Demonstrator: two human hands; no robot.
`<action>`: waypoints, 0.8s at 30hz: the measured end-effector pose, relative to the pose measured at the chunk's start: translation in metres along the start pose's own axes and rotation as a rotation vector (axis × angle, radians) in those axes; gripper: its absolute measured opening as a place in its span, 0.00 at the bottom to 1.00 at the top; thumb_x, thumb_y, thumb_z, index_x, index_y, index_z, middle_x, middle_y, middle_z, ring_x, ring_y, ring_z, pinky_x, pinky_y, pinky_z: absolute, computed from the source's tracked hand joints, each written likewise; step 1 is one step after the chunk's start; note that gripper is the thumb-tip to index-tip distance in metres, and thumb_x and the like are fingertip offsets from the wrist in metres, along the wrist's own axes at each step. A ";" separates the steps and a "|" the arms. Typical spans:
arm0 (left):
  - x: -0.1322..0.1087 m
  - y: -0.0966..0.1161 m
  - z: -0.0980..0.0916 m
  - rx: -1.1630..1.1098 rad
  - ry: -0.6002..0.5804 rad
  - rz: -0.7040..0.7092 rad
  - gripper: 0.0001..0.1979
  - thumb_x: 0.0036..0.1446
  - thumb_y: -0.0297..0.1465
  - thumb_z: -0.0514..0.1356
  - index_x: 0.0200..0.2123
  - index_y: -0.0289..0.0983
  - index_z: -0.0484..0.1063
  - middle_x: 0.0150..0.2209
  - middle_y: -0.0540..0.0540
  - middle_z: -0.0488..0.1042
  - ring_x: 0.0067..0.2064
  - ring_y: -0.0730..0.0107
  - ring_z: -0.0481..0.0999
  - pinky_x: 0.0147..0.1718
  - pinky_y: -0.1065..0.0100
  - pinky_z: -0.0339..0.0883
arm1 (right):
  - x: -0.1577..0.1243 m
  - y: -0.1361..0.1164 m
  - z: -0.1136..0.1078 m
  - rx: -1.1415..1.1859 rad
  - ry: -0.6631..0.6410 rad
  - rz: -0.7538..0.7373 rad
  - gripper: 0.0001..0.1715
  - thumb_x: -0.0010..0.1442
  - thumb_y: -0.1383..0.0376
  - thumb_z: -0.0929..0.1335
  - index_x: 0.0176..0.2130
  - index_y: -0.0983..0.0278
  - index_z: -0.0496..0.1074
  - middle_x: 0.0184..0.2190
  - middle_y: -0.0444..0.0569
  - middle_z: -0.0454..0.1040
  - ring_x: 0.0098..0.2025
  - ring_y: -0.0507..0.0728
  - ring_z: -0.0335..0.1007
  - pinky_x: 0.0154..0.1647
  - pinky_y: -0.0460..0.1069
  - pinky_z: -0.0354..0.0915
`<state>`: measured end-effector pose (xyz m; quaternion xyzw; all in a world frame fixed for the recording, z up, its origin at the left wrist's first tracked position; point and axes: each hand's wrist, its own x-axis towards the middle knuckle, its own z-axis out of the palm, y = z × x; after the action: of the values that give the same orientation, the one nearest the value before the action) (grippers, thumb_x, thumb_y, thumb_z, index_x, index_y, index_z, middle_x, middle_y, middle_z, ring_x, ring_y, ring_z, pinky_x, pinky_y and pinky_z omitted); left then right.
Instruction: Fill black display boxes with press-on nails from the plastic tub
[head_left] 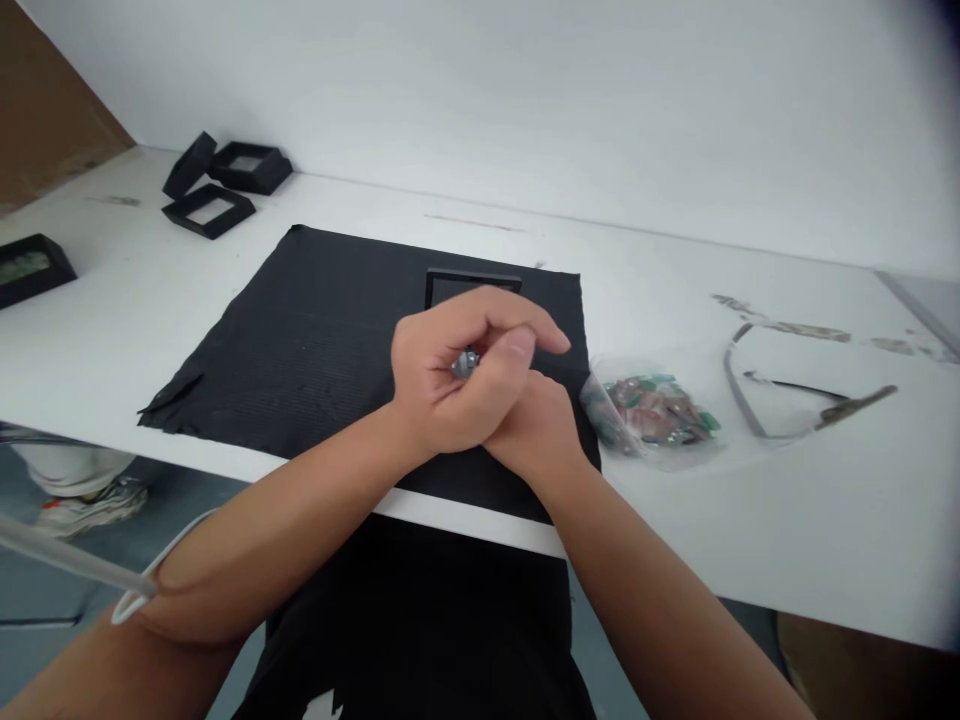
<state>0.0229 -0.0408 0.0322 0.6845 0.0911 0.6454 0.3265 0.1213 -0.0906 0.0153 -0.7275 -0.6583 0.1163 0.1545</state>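
Note:
Above the black mat (pixel 330 320), my left hand (pixel 469 375) crosses over my right hand (pixel 536 425), and the two touch. A small grey metallic piece (pixel 466 363) with a bit of red beside it shows within the curled fingers of my left hand. What it belongs to is hidden. My right hand is partly covered by the left, and its fingers cannot be seen. Just behind the hands lies a black-framed flat item (pixel 474 278), its near part covered by my left hand.
A clear plastic bag (pixel 656 410) of red and green pieces lies right of the mat. Glasses (pixel 776 435) rest farther right on the white table (pixel 810 530). Several black box frames (pixel 251 168) stand at the back left, with another black box (pixel 34 270) at the left edge.

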 end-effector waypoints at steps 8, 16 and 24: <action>-0.001 -0.001 0.001 0.001 0.003 0.071 0.11 0.67 0.29 0.53 0.34 0.40 0.73 0.30 0.51 0.78 0.28 0.75 0.77 0.26 0.70 0.71 | -0.001 0.006 0.002 0.102 0.065 0.025 0.11 0.61 0.58 0.65 0.33 0.61 0.72 0.26 0.46 0.74 0.26 0.54 0.66 0.26 0.50 0.47; -0.001 -0.008 -0.003 -0.030 -0.004 0.079 0.10 0.65 0.29 0.53 0.31 0.40 0.71 0.27 0.51 0.74 0.24 0.77 0.70 0.23 0.70 0.65 | -0.013 0.013 -0.002 0.313 0.241 -0.144 0.21 0.63 0.56 0.65 0.22 0.62 0.63 0.16 0.40 0.62 0.19 0.48 0.56 0.22 0.46 0.51; 0.002 -0.014 -0.003 -0.087 -0.068 0.059 0.10 0.60 0.24 0.53 0.27 0.37 0.70 0.26 0.50 0.72 0.26 0.77 0.68 0.26 0.69 0.63 | -0.060 0.025 -0.029 0.266 0.549 -0.450 0.14 0.54 0.70 0.73 0.23 0.62 0.67 0.17 0.37 0.60 0.19 0.46 0.54 0.20 0.46 0.52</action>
<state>0.0248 -0.0286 0.0259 0.6936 0.0314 0.6343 0.3399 0.1492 -0.1546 0.0309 -0.5426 -0.7148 -0.0355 0.4399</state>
